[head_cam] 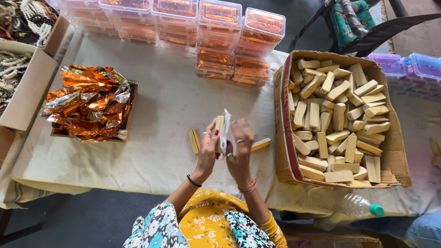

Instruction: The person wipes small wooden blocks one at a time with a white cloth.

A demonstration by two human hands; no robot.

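My left hand [209,146] holds a pale wooden block [219,124] upright above the cloth-covered table [156,142]. My right hand [240,140] pinches a white wrapper [226,131] against that block. The two hands are close together, with the wrapper between them. One wooden block [194,140] lies on the cloth just left of my left hand. Another block [260,144] lies just right of my right hand.
A cardboard box [282,115] full of wooden blocks [337,121] stands at the right. A tray of crumpled orange foil [87,103] sits at the left. Stacks of clear plastic boxes [216,32] with orange contents line the back. A plastic bottle [358,205] lies at the front right.
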